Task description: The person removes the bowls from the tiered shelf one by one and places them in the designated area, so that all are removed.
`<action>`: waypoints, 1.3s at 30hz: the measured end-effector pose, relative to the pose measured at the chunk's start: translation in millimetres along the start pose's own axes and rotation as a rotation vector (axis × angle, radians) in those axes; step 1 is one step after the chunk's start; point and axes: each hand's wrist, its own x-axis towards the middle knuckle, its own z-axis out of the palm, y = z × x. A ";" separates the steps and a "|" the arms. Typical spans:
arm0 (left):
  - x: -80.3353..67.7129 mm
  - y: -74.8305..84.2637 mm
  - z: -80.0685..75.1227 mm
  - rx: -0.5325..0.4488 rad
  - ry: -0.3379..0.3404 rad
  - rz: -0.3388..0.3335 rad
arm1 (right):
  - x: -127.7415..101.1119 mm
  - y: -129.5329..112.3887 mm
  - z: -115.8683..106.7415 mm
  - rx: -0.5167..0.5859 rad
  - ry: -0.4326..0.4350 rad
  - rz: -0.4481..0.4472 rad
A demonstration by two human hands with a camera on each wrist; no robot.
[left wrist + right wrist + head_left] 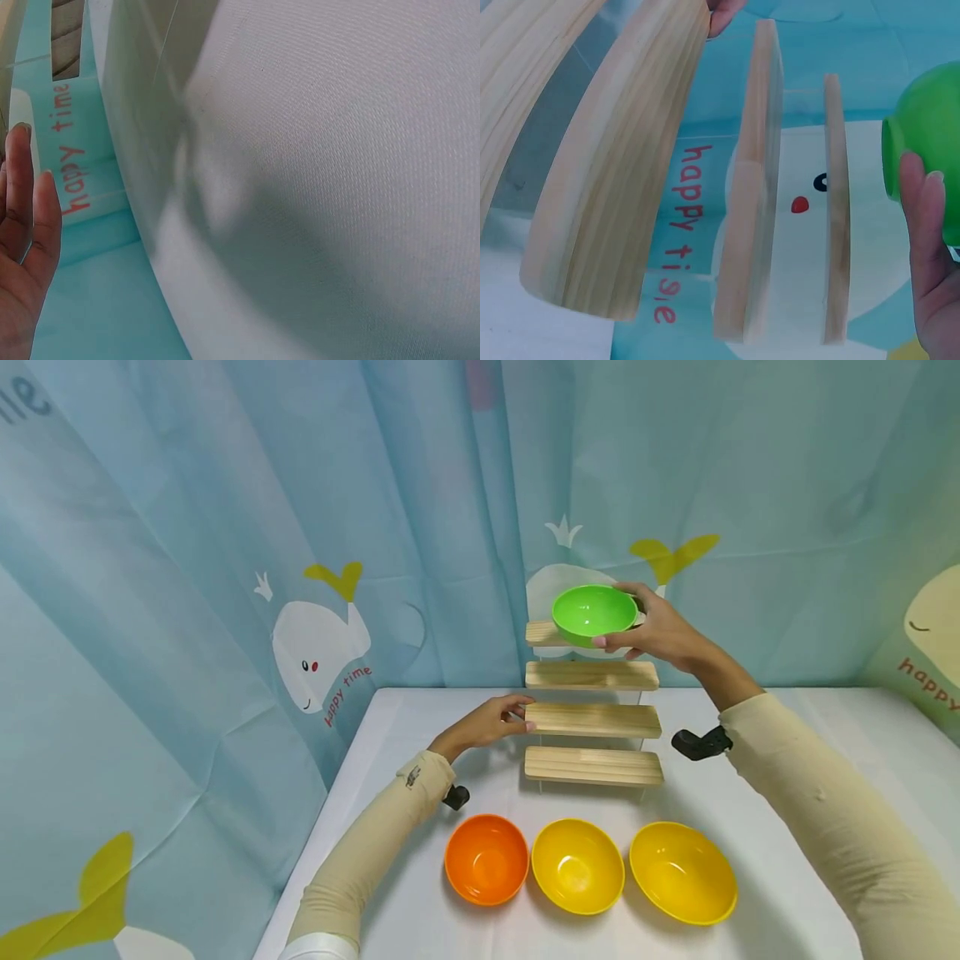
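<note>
On the worktop, centre: a stepped rack [592, 720] of four wooden slats stands on the white worktop [787, 752], backed by a blue whale-print curtain [225, 568].
Top slat: the green bowl [595, 612] sits upright at the level of the top slat [542, 633], at 12 o'clock from the rack's centre; whether its base rests on the wood cannot be told.
Right hand: the right hand [660, 631] grips the green bowl from the 3 o'clock side, with its fingers [611, 643] curled under and round the wall of the bowl and the thumb over the far rim.
Right wrist view: the green bowl [930, 154] shows at the right edge, with one of the fingers [930, 247] lying flat along its outer wall; the slats [622, 172] run beside it.
Left hand: the left hand [491, 722] is at 9 o'clock of the rack, with its fingers [519, 703] lightly bent and close together, their tips touching the left end of the third slat [592, 720] from the top; it holds nothing.
Left wrist view: the left hand [22, 247] shows at the left edge, fingers straight and side by side, next to the white cloth.
Front row: at 6 o'clock of the rack, an orange bowl [486, 858], a yellow bowl [577, 865] and a larger yellow bowl [682, 871] stand upright in a line, just beside one another.
Sleeves: both forearms wear beige sleeves [817, 810].
</note>
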 end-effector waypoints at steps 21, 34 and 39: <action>-0.2 -3.8 0.6 -0.006 0.015 0.006 | -53.5 19.5 -17.5 -0.014 -0.011 -0.046; -2.2 -1.1 1.3 0.009 0.014 0.010 | -99.9 43.9 -25.5 -0.047 -0.006 -0.027; -2.2 -2.3 1.5 0.013 0.015 0.015 | -121.4 55.5 -29.6 -0.070 -0.014 -0.014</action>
